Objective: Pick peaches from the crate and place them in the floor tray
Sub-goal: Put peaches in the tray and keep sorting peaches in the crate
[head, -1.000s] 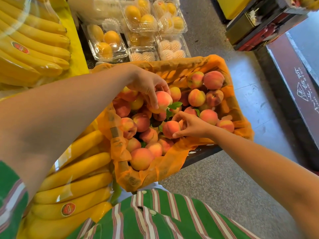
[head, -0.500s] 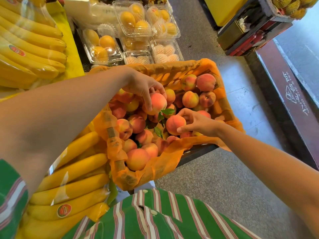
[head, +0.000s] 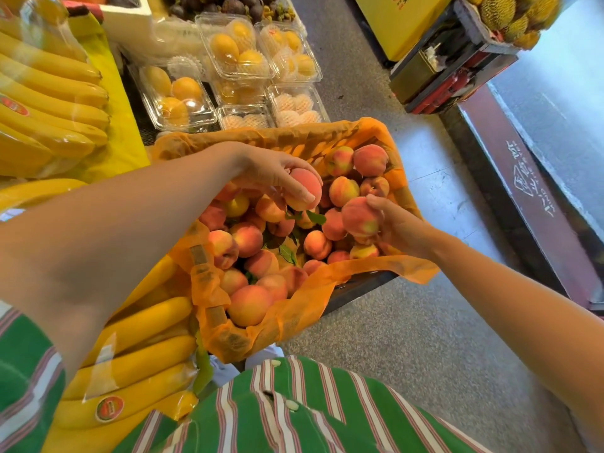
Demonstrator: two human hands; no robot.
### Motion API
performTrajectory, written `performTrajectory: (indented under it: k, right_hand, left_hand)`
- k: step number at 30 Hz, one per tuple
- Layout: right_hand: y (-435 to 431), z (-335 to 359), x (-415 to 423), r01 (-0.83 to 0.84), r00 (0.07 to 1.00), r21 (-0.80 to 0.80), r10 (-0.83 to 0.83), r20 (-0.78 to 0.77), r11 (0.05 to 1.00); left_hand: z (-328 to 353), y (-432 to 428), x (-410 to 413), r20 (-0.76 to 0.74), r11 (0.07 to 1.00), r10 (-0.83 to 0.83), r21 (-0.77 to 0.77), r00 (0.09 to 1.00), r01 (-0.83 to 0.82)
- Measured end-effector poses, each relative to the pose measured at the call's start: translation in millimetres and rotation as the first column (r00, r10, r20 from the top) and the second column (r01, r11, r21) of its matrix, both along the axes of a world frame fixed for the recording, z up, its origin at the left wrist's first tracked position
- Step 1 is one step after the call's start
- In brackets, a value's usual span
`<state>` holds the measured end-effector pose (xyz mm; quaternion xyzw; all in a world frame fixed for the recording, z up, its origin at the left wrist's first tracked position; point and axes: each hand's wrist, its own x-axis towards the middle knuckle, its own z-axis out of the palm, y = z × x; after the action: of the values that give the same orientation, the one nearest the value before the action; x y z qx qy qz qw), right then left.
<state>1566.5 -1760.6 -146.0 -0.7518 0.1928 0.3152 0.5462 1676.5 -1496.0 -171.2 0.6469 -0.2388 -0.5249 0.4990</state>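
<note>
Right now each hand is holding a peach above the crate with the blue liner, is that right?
Not quite. The head view shows the liner is orange, not blue. The rest holds: the left hand holds a peach and the right hand a second peach, above the crate.

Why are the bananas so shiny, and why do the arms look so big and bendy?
Head view: the bananas lie under clear plastic wrap that throws back white glare. Head view again: the wide-angle lens stretches things near the edges, so the left forearm looks huge, while the left hand and right hand, each gripping a peach over the crate, look small and sharp.
</note>
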Motion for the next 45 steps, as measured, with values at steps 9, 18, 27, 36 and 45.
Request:
performTrajectory:
  k: [9, 18, 27, 36, 45]
  right_hand:
    - [-43, 32, -12, -0.028, 0.944, -0.540, 0.200, 0.263, 0.841]
    - [-75, 17, -12, -0.065, 0.794, -0.835, 0.535, 0.288, 0.546]
    - [-71, -4, 1, -0.034, 0.709, -0.941, 0.671, 0.216, 0.338]
    - [-73, -2, 9, -0.134, 0.705, -0.895, 0.675, 0.215, 0.425]
    - [-27, 1, 16, -0.074, 0.606, -0.653, 0.554, 0.572, 0.754]
  left_hand:
    - [-8, -34, 3, 0.424, 0.977, 0.173, 0.039, 0.889, -0.209]
    - [-19, -78, 11, 0.769, 0.958, 0.130, 0.064, 0.626, -0.278]
    - [-25, -92, 23, 0.774, 0.957, 0.123, 0.074, 0.621, -0.282]
    - [-17, -85, 19, 0.505, 0.961, 0.260, -0.054, 0.823, -0.271]
    - [-2, -95, -1, 0.155, 0.966, 0.242, -0.126, 0.958, -0.224]
